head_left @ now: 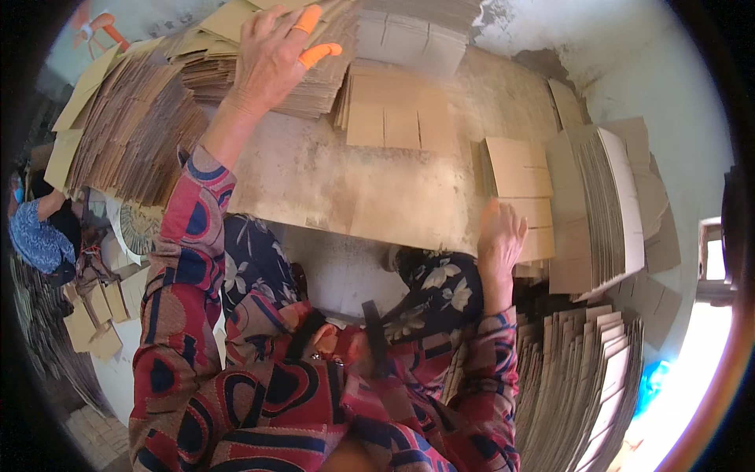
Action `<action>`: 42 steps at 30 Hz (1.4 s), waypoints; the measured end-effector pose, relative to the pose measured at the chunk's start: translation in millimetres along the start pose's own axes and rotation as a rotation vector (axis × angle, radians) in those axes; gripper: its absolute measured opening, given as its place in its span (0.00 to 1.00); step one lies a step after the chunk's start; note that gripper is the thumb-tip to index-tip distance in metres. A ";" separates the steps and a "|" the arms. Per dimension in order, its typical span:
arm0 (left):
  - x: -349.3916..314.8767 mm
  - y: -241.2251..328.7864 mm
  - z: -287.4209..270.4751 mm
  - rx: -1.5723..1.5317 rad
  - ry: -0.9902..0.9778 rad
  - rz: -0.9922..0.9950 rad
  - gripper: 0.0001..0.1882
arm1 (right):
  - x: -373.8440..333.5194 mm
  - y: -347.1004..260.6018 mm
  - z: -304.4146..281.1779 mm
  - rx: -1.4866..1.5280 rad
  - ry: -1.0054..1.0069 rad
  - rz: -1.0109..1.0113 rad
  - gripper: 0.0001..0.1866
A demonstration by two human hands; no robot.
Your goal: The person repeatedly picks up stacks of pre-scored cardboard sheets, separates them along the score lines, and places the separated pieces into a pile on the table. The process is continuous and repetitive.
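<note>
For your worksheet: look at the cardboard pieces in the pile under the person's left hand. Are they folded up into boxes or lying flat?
Flat. The pile under the left hand shows thin layered sheet edges, none standing as box walls.

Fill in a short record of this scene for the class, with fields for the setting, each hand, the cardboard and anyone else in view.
Setting: a worn work board across the person's lap
Left hand: stretched out flat on a fanned cardboard stack, orange finger covers on two fingers
Right hand: resting on flat cardboard pieces at the board's right edge
Other cardboard: slotted sheets in the middle, upright bundle on the right
Other person: blue sleeve at far left
</note>
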State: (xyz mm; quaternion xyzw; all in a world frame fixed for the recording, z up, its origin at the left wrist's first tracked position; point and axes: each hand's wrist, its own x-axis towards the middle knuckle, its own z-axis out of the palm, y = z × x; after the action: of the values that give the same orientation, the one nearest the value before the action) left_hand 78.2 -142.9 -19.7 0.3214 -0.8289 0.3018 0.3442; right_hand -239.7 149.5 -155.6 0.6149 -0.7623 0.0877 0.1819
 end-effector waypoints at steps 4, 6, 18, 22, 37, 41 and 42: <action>-3.8 8.7 6.9 0.037 0.093 0.009 0.31 | -0.5 20.0 16.6 -0.094 -0.014 0.129 0.26; -7.2 18.7 11.8 -0.034 0.102 0.062 0.32 | -5.5 26.1 17.9 -0.112 -0.080 0.223 0.31; -79.6 146.8 84.5 -0.404 -0.415 0.011 0.43 | -31.0 49.4 68.1 -0.124 -0.398 0.481 0.53; -86.7 166.2 104.4 -0.371 -0.622 -0.012 0.42 | -37.8 63.6 76.5 -0.070 -0.226 0.253 0.40; -72.0 164.1 130.8 -0.270 -0.377 0.233 0.09 | -22.2 90.0 44.5 0.261 -0.380 0.181 0.15; -60.2 160.9 131.0 -0.487 -0.451 0.133 0.07 | -27.1 91.9 51.8 0.286 -0.325 0.211 0.17; -58.2 162.8 129.2 -0.522 -0.506 0.060 0.06 | -28.0 94.7 50.7 0.301 -0.315 0.220 0.18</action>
State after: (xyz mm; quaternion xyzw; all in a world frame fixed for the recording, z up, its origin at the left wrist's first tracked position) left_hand -58.6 -117.8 -184.7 0.2626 -0.9461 0.0011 0.1897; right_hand -335.1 178.4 -204.4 0.5545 -0.8219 0.1224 -0.0436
